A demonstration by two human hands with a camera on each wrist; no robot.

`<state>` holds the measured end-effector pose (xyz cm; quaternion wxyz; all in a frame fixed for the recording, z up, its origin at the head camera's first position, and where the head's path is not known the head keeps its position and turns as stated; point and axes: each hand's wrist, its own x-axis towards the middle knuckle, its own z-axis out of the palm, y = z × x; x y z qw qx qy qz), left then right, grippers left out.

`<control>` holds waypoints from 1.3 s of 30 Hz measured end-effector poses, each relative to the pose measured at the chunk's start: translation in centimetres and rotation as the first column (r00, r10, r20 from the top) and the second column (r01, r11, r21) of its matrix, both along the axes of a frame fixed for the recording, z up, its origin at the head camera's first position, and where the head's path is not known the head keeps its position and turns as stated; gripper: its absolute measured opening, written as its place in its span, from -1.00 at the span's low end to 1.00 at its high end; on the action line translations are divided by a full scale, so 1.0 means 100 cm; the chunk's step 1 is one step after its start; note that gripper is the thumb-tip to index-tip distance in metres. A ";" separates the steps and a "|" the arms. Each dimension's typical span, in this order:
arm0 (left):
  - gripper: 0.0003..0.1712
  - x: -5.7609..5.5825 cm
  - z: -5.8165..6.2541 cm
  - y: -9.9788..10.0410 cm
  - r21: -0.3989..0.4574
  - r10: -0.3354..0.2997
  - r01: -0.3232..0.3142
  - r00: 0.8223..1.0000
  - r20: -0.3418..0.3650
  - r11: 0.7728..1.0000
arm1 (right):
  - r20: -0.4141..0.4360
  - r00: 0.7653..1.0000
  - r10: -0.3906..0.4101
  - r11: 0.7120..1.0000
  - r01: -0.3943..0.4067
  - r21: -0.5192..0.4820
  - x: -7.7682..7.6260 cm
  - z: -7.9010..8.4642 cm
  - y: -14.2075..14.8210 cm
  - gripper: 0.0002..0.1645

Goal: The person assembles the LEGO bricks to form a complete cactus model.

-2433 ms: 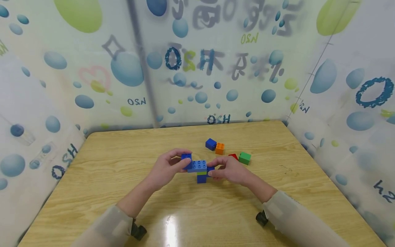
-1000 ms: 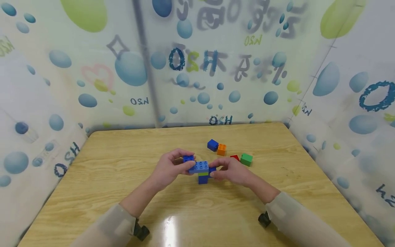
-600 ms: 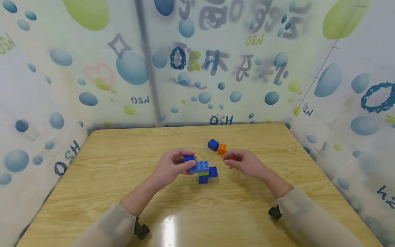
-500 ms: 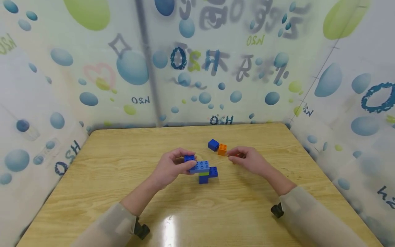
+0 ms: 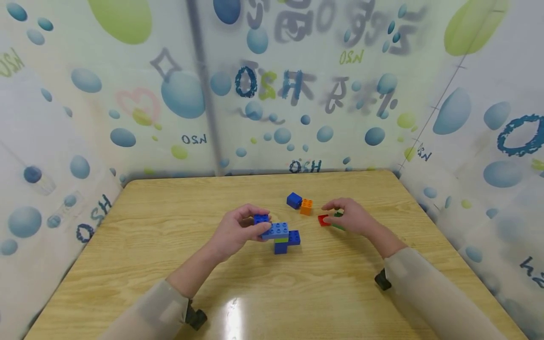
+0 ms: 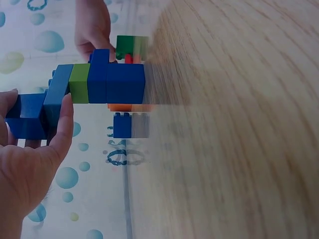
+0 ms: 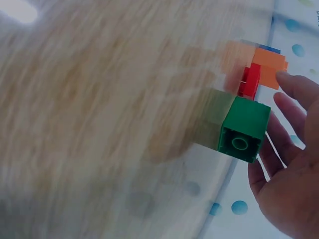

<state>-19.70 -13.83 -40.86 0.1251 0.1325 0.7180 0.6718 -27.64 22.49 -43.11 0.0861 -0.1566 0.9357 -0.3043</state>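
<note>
My left hand (image 5: 231, 232) grips a dark blue brick (image 6: 27, 115) at the upper left end of a built-up block shape. A lighter blue brick (image 5: 278, 230) joins it to a lime green brick (image 6: 79, 83), with dark blue bricks (image 6: 124, 83) below and one jutting right. The shape's foot appears to stand on the table. Over at the right, my right hand (image 5: 352, 218) hovers around a green brick (image 7: 247, 119), thumb and fingers spread apart. That green brick lies on its side, hollow underside showing in the right wrist view; whether fingers touch it I cannot tell.
Beside the green brick lies a flat red brick (image 5: 324, 220). An orange brick (image 5: 306, 207) and a dark blue brick (image 5: 294, 200) sit farther back on the wooden table (image 5: 178, 203). A patterned curtain (image 5: 272, 127) borders the far edge.
My right hand has let go of the jutting blue brick and moved right, past the red brick, to the green one. The left hand keeps its hold on the built shape.
</note>
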 end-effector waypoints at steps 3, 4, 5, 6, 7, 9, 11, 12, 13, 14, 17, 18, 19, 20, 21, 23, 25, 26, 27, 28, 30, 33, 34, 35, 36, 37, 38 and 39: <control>-0.59 0.000 0.000 0.000 -0.004 0.000 0.000 1.000 -0.002 1.000 | -0.006 1.000 -0.001 0.999 0.002 0.052 -0.003 -0.004 -0.001 -0.54; -0.59 0.000 0.000 0.000 -0.007 0.001 -0.001 1.000 -0.002 1.000 | -0.004 1.000 -0.004 0.998 0.004 0.068 -0.003 -0.006 -0.001 -0.53; -0.58 0.000 0.000 0.000 -0.012 0.001 -0.001 1.000 -0.003 1.000 | 0.002 1.000 -0.010 0.997 0.010 0.082 -0.004 -0.007 -0.001 -0.53; -0.58 0.000 0.000 -0.001 -0.016 0.000 0.000 1.000 -0.003 1.000 | 0.006 1.000 -0.016 0.995 0.016 0.094 -0.004 -0.009 -0.001 -0.53; -0.58 -0.001 0.000 -0.001 -0.018 -0.002 0.002 1.000 -0.004 1.000 | 0.013 1.000 -0.024 0.995 0.022 0.102 -0.005 -0.010 -0.001 -0.53; -0.58 -0.001 0.000 -0.001 -0.023 -0.005 0.005 1.000 -0.007 1.000 | 0.015 1.000 -0.021 0.993 0.019 0.117 -0.006 -0.013 0.000 -0.54; -0.58 -0.002 0.000 -0.001 -0.027 -0.009 0.009 1.000 -0.010 1.000 | 0.005 1.000 -0.017 0.992 0.016 0.127 -0.006 -0.015 0.000 -0.56; -0.58 -0.002 0.001 -0.002 -0.026 -0.011 0.011 1.000 -0.010 1.000 | -0.001 1.000 -0.011 0.992 0.011 0.128 -0.007 -0.016 0.000 -0.57; -0.58 -0.002 0.001 -0.002 -0.026 -0.013 0.012 1.000 -0.010 1.000 | -0.008 1.000 -0.007 0.992 0.008 0.130 -0.006 -0.017 0.000 -0.58; -0.58 -0.003 0.001 -0.002 -0.027 -0.013 0.013 1.000 -0.009 1.000 | -0.016 1.000 -0.005 0.992 0.007 0.129 -0.007 -0.018 0.000 -0.58; -0.57 -0.003 0.000 -0.002 -0.026 -0.013 0.013 1.000 -0.003 1.000 | -0.036 0.999 -0.006 0.993 0.010 0.116 -0.006 -0.018 0.000 -0.58; -0.57 -0.003 0.000 -0.002 -0.025 -0.013 0.013 1.000 0.000 1.000 | -0.044 0.999 -0.004 0.994 0.009 0.111 -0.005 -0.018 -0.001 -0.57; -0.57 -0.003 0.000 -0.002 -0.024 -0.013 0.013 1.000 0.002 1.000 | -0.051 0.999 -0.004 0.995 0.009 0.104 -0.005 -0.018 -0.001 -0.56; -0.57 -0.003 0.000 -0.002 -0.023 -0.012 0.012 1.000 0.004 1.000 | -0.057 0.998 0.000 0.996 0.006 0.094 -0.004 -0.017 -0.002 -0.53; -0.57 -0.003 0.000 -0.002 -0.022 -0.012 0.012 1.000 0.007 1.000 | -0.065 0.998 0.004 0.996 0.001 0.088 -0.003 -0.016 -0.002 -0.51; -0.57 -0.003 0.000 -0.002 -0.019 -0.011 0.011 1.000 0.010 1.000 | -0.081 0.997 0.021 0.997 -0.015 0.075 -0.001 -0.015 -0.003 -0.46; -0.57 -0.003 0.000 -0.002 -0.017 -0.011 0.012 1.000 0.011 1.000 | -0.100 0.994 0.042 0.997 -0.036 0.065 0.001 -0.013 -0.003 -0.43; -0.57 -0.003 0.000 -0.002 -0.017 -0.011 0.011 1.000 0.011 1.000 | -0.109 0.993 0.053 0.997 -0.047 0.059 0.003 -0.012 -0.004 -0.42; -0.57 -0.003 0.000 -0.002 -0.018 -0.012 0.012 1.000 0.012 1.000 | -0.119 0.991 0.065 0.997 -0.059 0.056 0.004 -0.011 -0.004 -0.41; -0.57 -0.003 0.000 -0.002 -0.019 -0.012 0.012 1.000 0.011 1.000 | -0.126 0.989 0.077 0.996 -0.072 0.046 0.006 -0.010 -0.004 -0.41; -0.57 -0.003 0.000 -0.002 -0.021 -0.013 0.013 1.000 0.008 1.000 | -0.140 0.985 0.099 0.995 -0.096 0.027 0.010 -0.008 -0.005 -0.41; -0.57 -0.004 0.000 -0.002 -0.021 -0.013 0.013 1.000 0.006 1.000 | -0.145 0.982 0.121 0.992 -0.124 -0.010 0.016 -0.005 -0.006 -0.45; -0.57 -0.004 0.000 -0.002 -0.020 -0.013 0.013 1.000 0.005 1.000 | -0.144 0.982 0.125 0.991 -0.129 -0.024 0.018 -0.004 -0.006 -0.47; -0.57 -0.004 0.000 -0.002 -0.020 -0.012 0.013 1.000 0.004 1.000 | -0.148 0.980 0.130 0.990 -0.137 -0.037 0.019 -0.003 -0.007 -0.50; -0.57 -0.004 0.000 -0.002 -0.020 -0.012 0.013 1.000 0.003 1.000 | -0.148 0.981 0.129 0.989 -0.139 -0.054 0.021 -0.003 -0.008 -0.52; -0.57 -0.004 0.000 -0.002 -0.019 -0.013 0.013 1.000 0.003 1.000 | -0.152 0.980 0.132 0.987 -0.143 -0.068 0.022 -0.002 -0.008 -0.54; -0.57 -0.004 0.000 -0.002 -0.018 -0.013 0.013 1.000 0.003 1.000 | -0.153 0.980 0.129 0.986 -0.143 -0.083 0.023 -0.002 -0.009 -0.57; -0.58 -0.004 0.000 -0.002 -0.019 -0.013 0.013 1.000 0.004 1.000 | -0.158 0.979 0.132 0.984 -0.149 -0.099 0.024 -0.001 -0.010 -0.59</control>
